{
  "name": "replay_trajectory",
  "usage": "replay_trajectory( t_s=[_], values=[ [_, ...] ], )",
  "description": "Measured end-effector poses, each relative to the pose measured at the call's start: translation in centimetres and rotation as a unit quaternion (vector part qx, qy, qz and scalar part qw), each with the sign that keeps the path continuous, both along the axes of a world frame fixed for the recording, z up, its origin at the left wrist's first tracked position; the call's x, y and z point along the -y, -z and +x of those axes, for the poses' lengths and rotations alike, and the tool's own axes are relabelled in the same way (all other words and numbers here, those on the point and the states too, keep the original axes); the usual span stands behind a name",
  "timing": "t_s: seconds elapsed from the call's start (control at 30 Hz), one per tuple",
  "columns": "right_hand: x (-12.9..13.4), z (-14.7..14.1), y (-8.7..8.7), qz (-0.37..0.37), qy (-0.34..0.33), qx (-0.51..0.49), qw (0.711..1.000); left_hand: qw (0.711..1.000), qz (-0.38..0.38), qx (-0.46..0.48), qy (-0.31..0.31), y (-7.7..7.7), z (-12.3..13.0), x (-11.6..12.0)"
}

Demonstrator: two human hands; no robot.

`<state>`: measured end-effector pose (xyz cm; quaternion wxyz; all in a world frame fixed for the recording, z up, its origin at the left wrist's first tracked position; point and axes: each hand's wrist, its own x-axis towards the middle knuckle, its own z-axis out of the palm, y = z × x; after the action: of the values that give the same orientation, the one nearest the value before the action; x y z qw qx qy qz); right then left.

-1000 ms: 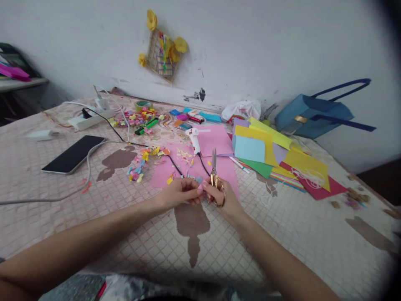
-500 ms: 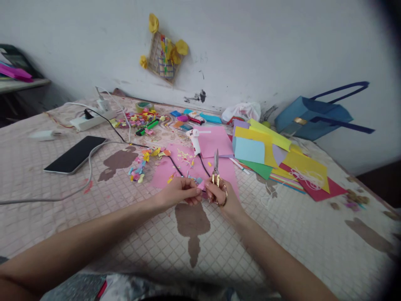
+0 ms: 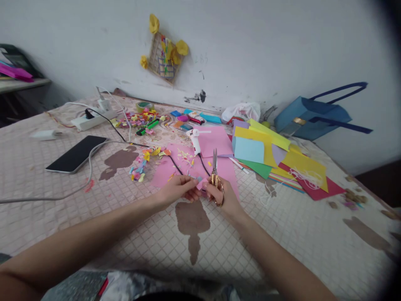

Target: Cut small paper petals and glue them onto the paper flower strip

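Note:
A small pink paper piece (image 3: 202, 183) is between my two hands, low in the middle of the view. My left hand (image 3: 182, 189) pinches its left side with thumb and fingers. My right hand (image 3: 223, 195) has its fingers at the right side of the piece and also holds gold-handled scissors (image 3: 214, 165), their blades pointing up and away from me and closed together. Under and beyond the hands lies a pink sheet (image 3: 163, 171) with paper scraps on it. A white glue gun (image 3: 195, 141) stands just beyond the hands.
Coloured paper sheets (image 3: 249, 150) and white string (image 3: 308, 177) lie to the right, with a blue bag (image 3: 313, 119) behind. At left are a black phone (image 3: 77, 154), a power strip (image 3: 94, 119) and cables. Paper flower cutouts (image 3: 138, 172) lie left of the pink sheet.
The pink piece has turned slightly and more of it shows between my fingers. My left fingers have shifted a little, and the scissors have moved slightly left.

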<state>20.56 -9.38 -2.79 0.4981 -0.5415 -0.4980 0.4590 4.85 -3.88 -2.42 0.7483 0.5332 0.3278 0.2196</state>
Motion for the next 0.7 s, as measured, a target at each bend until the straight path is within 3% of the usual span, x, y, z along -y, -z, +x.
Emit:
replay_trajectory(
  t_s=[0.7],
  values=[
    [-0.02, -0.13, -0.39, -0.001, -0.011, -0.017, 1.000, 0.994, 0.098, -0.032, 0.028, 0.30, -0.37, -0.32]
  ],
)
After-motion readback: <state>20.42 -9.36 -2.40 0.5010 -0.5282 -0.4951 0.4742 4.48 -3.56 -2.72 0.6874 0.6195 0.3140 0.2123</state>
